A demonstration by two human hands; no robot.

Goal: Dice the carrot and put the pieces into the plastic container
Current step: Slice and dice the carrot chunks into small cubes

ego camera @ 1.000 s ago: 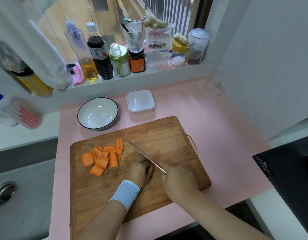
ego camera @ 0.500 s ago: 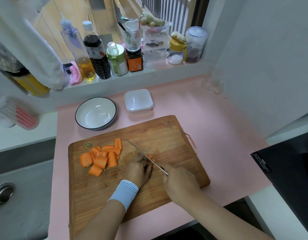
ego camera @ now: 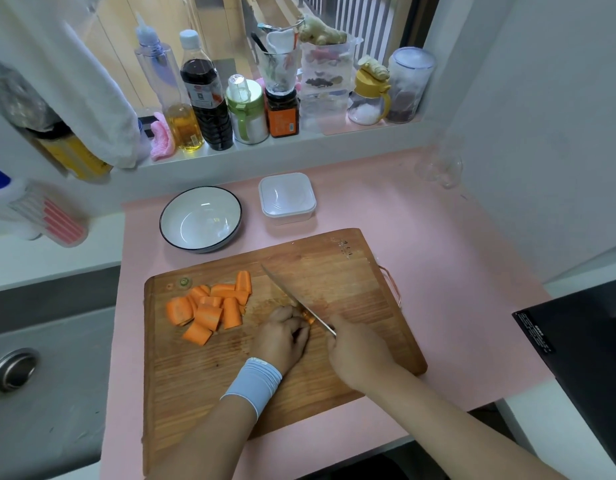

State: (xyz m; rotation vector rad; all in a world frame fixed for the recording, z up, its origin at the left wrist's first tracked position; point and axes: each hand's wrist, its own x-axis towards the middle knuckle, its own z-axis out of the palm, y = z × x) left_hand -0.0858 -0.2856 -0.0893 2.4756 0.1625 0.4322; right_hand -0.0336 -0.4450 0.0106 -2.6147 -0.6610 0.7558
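Observation:
Several orange carrot chunks (ego camera: 209,308) lie in a heap on the left part of the wooden cutting board (ego camera: 351,282). My left hand (ego camera: 282,336), with a light blue wristband, presses down on a small carrot piece (ego camera: 308,317) that is mostly hidden under its fingers. My right hand (ego camera: 360,353) grips the handle of a knife (ego camera: 294,299), whose blade rests against that piece, tip pointing to the far left. The square clear plastic container (ego camera: 287,198) stands behind the board with nothing in it.
A white bowl with a dark rim (ego camera: 201,218) sits left of the container. Bottles and jars line the window sill (ego camera: 230,98). A sink (ego camera: 15,368) lies to the left, a black cooktop (ego camera: 583,341) to the right, and a clear glass (ego camera: 440,168) by the wall.
The knife blade has shifted slightly along the carrot piece under my left hand. Both hands stay in nearly the same place on the board; the heap of chunks is unchanged.

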